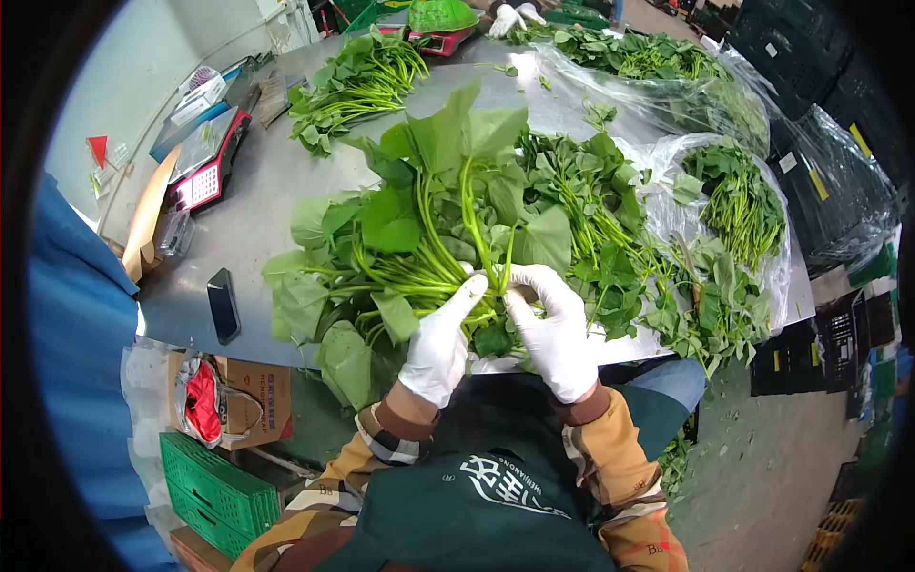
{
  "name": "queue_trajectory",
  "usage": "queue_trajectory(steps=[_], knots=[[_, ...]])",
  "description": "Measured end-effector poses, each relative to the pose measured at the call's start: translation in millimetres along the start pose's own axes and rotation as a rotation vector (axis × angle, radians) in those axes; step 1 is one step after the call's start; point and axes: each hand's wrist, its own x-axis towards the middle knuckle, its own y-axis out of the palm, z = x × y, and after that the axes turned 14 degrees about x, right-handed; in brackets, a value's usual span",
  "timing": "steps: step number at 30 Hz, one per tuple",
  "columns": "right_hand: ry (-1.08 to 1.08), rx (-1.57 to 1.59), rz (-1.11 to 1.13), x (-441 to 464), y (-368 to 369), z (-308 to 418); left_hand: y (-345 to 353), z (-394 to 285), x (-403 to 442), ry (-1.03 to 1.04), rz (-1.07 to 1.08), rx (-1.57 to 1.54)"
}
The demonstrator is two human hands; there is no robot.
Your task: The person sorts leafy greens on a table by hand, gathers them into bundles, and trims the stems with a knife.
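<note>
My left hand [439,345], in a white glove, is closed round the stem ends of a big bunch of leafy greens [410,257], which look like sweet potato leaves. The bunch fans out above the near edge of the table, leaves pointing away from me and to the left. Close beside it, my right hand [555,332], also gloved in white, pinches a few leafy stems [474,214] near their lower ends. These stand upright against the bunch. More loose greens [586,205] lie just beyond my right hand.
A metal table [257,257] carries a phone [224,305], a red-edged scale [212,162] and another pile of greens [357,86]. Plastic bags of greens [739,205] lie at the right. A co-worker's gloved hands [513,17] show at the far edge. Green crates [214,491] stand below left.
</note>
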Motion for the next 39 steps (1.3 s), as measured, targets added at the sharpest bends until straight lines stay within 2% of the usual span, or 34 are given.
queue_trajectory(steps=[1,4,5,9,11,14,16,17,20,21,24,28,32,35,38,39], knots=[[0.078,0.046,0.019,-0.1,-2.0,3.4,-6.7,2.8,5.8,-0.031,-0.003,-0.002],[0.523,0.466,0.076,2.9,-14.5,-15.2,-26.3,15.0,14.8,-0.102,0.020,0.026],[0.548,0.464,0.035,4.4,-13.2,-14.0,-28.2,18.6,15.1,-0.112,0.022,0.048],[0.451,0.409,-0.081,-0.2,-8.8,-32.1,-27.5,21.9,16.3,-0.122,0.065,0.148],[0.353,0.233,-0.047,-2.9,-10.2,-29.5,-29.9,22.4,19.5,-0.092,0.064,0.168],[0.169,-0.031,0.035,-7.9,-11.2,-24.9,-23.3,20.1,17.6,-0.043,-0.109,0.047],[0.025,-0.173,0.109,-11.0,-10.4,-24.5,-20.0,16.4,13.8,-0.009,-0.068,0.088],[0.046,-0.249,0.163,-11.5,-11.8,-23.3,-23.5,17.4,14.8,-0.009,-0.060,0.121],[-0.206,-0.468,-0.070,-8.2,-3.2,-10.9,-22.2,14.8,14.0,-0.034,-0.091,0.204],[-0.154,-0.495,-0.053,-6.3,-1.9,3.9,-20.2,13.8,12.8,-0.032,-0.098,0.198],[-0.317,-0.698,0.094,-2.0,-5.6,1.1,-17.1,12.7,8.4,-0.019,-0.081,0.166],[-0.186,-0.549,0.039,-4.4,-7.6,-6.9,-15.2,13.5,9.2,0.072,-0.091,0.269],[-0.258,-0.442,0.065,-5.6,-12.3,-12.3,-18.5,17.3,11.4,0.147,-0.089,0.276],[-0.104,-0.247,0.210,-14.5,-12.1,12.7,-19.9,16.5,18.3,0.162,-0.163,0.254],[0.110,0.175,0.491,-19.1,-23.5,47.5,-24.5,11.8,22.3,0.094,-0.213,0.214],[0.047,0.123,0.576,-17.7,-31.5,49.6,-29.0,13.7,24.8,0.152,-0.180,0.208]])
